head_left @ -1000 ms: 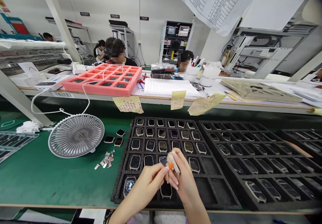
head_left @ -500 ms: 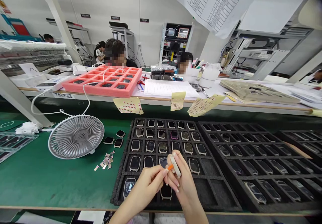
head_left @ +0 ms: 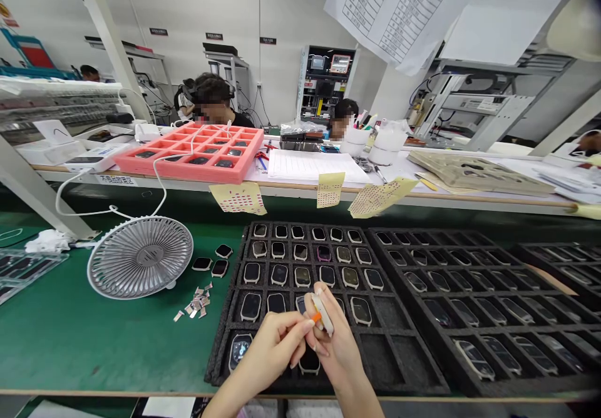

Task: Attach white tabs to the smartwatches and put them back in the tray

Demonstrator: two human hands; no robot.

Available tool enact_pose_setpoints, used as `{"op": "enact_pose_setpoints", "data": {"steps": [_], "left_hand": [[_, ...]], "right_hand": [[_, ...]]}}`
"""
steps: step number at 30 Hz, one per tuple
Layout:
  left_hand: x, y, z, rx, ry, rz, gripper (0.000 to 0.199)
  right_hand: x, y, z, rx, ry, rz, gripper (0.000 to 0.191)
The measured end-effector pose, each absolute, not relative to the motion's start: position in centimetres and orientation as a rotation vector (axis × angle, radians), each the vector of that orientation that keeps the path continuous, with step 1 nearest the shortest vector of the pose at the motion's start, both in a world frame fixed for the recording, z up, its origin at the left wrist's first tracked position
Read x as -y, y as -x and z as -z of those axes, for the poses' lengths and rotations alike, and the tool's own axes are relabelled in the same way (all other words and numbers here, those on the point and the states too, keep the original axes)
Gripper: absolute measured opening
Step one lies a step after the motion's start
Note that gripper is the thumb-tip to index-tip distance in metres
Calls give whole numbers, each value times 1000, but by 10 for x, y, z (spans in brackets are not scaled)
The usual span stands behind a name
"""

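Observation:
My right hand (head_left: 339, 336) is closed around a pale watch case (head_left: 323, 315), held on edge with its side toward me. Between the thumb and fingers of my left hand (head_left: 282, 341) is a small orange tool (head_left: 317, 316), whose tip meets the watch case; its exact kind is hard to make out. Both hands are raised over a black foam tray (head_left: 385, 358) with rows of square watches in its pockets. One watch with a lit dial (head_left: 240, 350) lies in the tray's near left corner, beside my left forearm.
A grey round fan (head_left: 141, 257) lies at left, with three loose watches (head_left: 220, 268) and several small strips (head_left: 198, 302) near it. More black trays (head_left: 441, 336) stand at right. A shelf across the back bears a pink foam tray (head_left: 188, 171). People sit beyond it.
The watch case has tilted slightly in my right hand. The orange tool stays against it, now held a little more level. The whole view has shifted slightly.

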State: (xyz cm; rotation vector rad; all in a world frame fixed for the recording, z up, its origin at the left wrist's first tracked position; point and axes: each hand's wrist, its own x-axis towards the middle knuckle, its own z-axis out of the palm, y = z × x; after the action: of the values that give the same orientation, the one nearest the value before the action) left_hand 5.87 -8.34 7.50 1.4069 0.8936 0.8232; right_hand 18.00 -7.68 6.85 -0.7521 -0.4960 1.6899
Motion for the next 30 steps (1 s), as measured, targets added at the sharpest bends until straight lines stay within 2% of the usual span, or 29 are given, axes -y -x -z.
{"op": "enact_pose_setpoints", "data": {"steps": [6, 12, 16, 23, 30], "left_hand": [[81, -58, -66, -845, -1289, -797, 51], [76, -56, -72, -965, -1336, -874, 45], [78, -59, -77, -979, -1438, -903, 34], [75, -38, -74, -1096, -1368, -950, 43], [83, -54, -76, -1082, -1585, -852, 36]], "right_hand": [[74, -179, -64, 449, 752, -1725, 44], [78, -177, -63, 553, 822, -1524, 29], [82, -173, -58, 682, 921, -1469, 34], [78, -193, -49, 832, 956, -1199, 24], [89, -178, -51, 1068, 1068, -1076, 24]]}}
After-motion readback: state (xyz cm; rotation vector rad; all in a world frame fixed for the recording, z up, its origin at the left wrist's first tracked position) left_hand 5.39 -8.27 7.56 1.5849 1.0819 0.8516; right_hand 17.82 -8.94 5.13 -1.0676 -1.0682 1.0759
